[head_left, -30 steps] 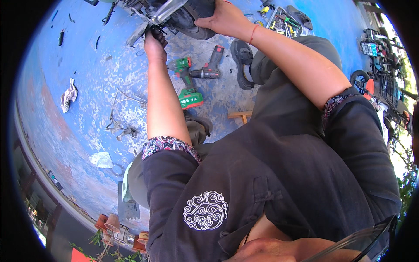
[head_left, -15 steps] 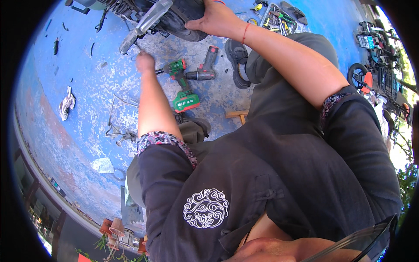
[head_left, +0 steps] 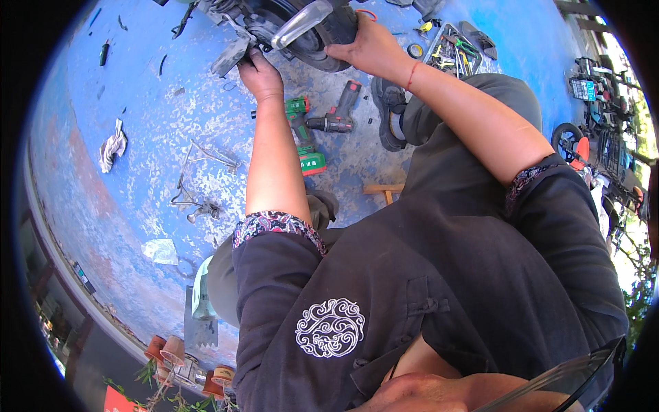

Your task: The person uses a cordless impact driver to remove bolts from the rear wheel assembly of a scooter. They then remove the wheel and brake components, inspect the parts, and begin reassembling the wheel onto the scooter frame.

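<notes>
At the top of the head view, my right hand (head_left: 376,49) grips the black tyre of a wheel (head_left: 348,29), its thumb pressed against the near side. My left hand (head_left: 262,77) is closed beside the wheel, fingertips up at a grey metal bracket (head_left: 232,58); what lies between the fingers is hidden. A silver metal arm (head_left: 302,25) crosses in front of the wheel. Below my left hand, a green and black cordless impact wrench (head_left: 302,134) lies partly behind my left forearm. A grey and black cordless drill (head_left: 338,113) rests to its right.
A tray of hand tools (head_left: 453,53) and a tape roll (head_left: 414,51) sit at upper right. To the left are a rag (head_left: 113,146) and a bent metal frame (head_left: 185,182). A small wooden stool (head_left: 384,189) stands by my legs. Parked bikes (head_left: 604,130) line the far right.
My left hand has moved up and right, from a thin rod to the grey bracket. The wheel and silver arm have shifted right in view, with my right hand still on the tyre.
</notes>
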Available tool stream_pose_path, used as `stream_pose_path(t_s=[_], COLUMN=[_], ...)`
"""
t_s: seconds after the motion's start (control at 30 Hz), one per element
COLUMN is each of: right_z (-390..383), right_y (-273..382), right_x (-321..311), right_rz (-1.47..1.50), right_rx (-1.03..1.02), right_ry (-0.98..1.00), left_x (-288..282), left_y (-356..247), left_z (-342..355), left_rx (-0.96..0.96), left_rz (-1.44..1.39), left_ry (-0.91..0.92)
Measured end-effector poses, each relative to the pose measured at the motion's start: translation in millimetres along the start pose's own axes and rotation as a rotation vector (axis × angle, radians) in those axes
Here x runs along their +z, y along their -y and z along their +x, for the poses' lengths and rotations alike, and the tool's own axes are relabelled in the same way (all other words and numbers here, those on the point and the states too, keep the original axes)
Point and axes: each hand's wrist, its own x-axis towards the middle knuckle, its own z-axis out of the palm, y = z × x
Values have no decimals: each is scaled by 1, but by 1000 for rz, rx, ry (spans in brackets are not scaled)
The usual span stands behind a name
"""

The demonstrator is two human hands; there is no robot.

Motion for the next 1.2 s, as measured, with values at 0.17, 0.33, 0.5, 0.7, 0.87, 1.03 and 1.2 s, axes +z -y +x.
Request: stream_pose_path(t_s=[0.17, 0.33, 0.5, 0.7, 0.87, 1.03, 1.2], right_z=[-5, -11, -15, -15, -13, -13, -26], right_y=[3, -2, 8, 5, 13, 4, 72], right_x=[0, 5, 3, 10, 3, -24, -26], right_rz=[40, 85, 122, 229, 302, -287, -389], right_rx=[26, 20, 91, 171, 198, 106, -139], right_ry=[20, 7, 38, 84, 147, 449, 961], left_x=[-13, -10, -16, -25, -47, -59, -71], left_y=[9, 9, 19, 10, 6, 14, 33], left_z=[7, 10, 17, 24, 36, 44, 47], left_rx=[56, 106, 89, -354, -612, -723, -766], left_rz=[298, 151, 182, -330, -881, -1025, -1001], left_ry=[92, 114, 156, 202, 321, 511, 474])
